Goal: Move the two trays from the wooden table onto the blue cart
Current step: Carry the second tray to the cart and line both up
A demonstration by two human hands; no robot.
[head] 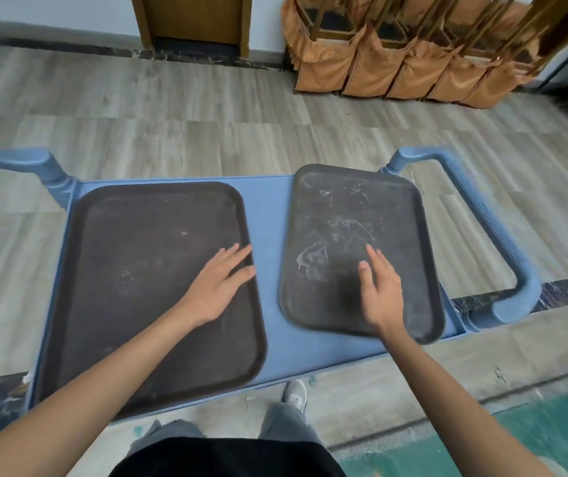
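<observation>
On the blue cart: 2 dark trays, both flat on the top shelf, side by side with a strip of bare blue between them. Left tray is the bigger-looking one, roughly square to the cart. Right tray is scuffed, skewed a little, and its near-right corner hangs at or just past the cart's near edge.

Left hand: fingers spread, palm down over the left tray's right side; can't tell if it's touching or just above. Right hand: fingers loosely open, over the near part of the right tray, slightly blurred, contact unclear too. Neither hand is pinching anything.

Step, my read: placement looks done, this is release or final nudge. Next move only needs the right tray squared up and pushed far-left so no corner overhangs, then hands clear.

Count: 2 trays, 1 cart, 2 cart handles (left, right), 2 hands. Wooden table not in view. Far right: a row of chairs with orange covers on the floor, well apart from the cart.
</observation>
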